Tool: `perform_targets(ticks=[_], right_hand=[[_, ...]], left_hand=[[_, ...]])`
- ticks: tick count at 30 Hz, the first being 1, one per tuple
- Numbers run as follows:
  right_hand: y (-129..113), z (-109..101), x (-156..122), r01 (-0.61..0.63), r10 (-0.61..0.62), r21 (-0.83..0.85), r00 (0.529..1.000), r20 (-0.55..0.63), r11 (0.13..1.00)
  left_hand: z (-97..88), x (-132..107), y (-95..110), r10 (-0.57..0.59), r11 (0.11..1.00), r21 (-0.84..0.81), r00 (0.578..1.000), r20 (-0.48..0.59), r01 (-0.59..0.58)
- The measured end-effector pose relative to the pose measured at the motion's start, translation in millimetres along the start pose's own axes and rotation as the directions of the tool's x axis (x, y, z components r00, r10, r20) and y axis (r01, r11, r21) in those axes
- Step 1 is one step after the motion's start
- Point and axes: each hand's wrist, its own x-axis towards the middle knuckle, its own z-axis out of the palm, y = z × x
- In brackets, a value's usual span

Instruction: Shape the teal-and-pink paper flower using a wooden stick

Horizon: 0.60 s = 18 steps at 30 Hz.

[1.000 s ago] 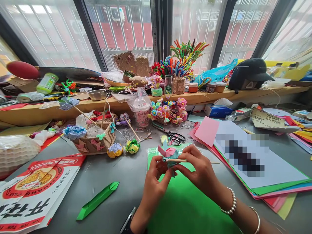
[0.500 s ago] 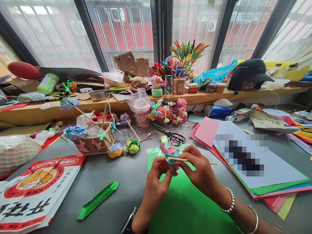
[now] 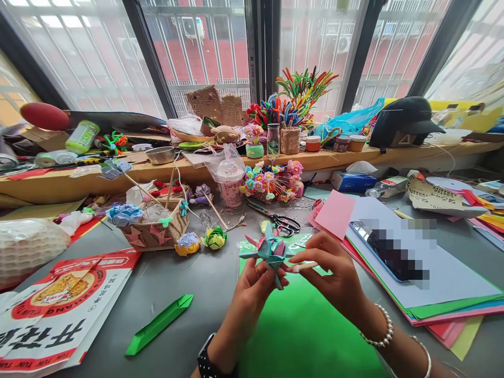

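Observation:
My left hand (image 3: 252, 291) is closed around the underside of a folded paper flower (image 3: 269, 249) with teal and pink petals, held up over a green paper sheet (image 3: 299, 331). My right hand (image 3: 333, 270) pinches a thin wooden stick (image 3: 304, 266) whose tip points at the flower's right side. Both hands hover just above the grey table (image 3: 189, 273). A folded green paper strip (image 3: 159, 324) lies to the left of my left wrist.
Black scissors (image 3: 285, 224) lie behind the flower. A stack of coloured paper with a phone (image 3: 388, 252) sits at right. A basket with paper flowers (image 3: 151, 226), small paper roses (image 3: 214, 237), a plastic cup (image 3: 229, 181) and a red-and-white printed bag (image 3: 59, 304) crowd the left.
The flower has been turned up and lifted slightly, its petals now facing me. The stick has drawn out to the right, from across the flower to beside it.

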Motion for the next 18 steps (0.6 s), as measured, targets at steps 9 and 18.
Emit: perform_targets(ticks=[9,18], right_hand=[[-6,5,-2,0.073,-0.074,-0.041,0.996,-0.041,0.997],[-10,5,-4,0.163,-0.167,-0.089,0.985,-0.043,0.983]], left_hand=[[6.2,1,4,-0.086,0.993,-0.086,0.996,0.013,0.087],[3.0,0,-2,-0.141,0.984,-0.110,0.990,-0.029,0.137]])
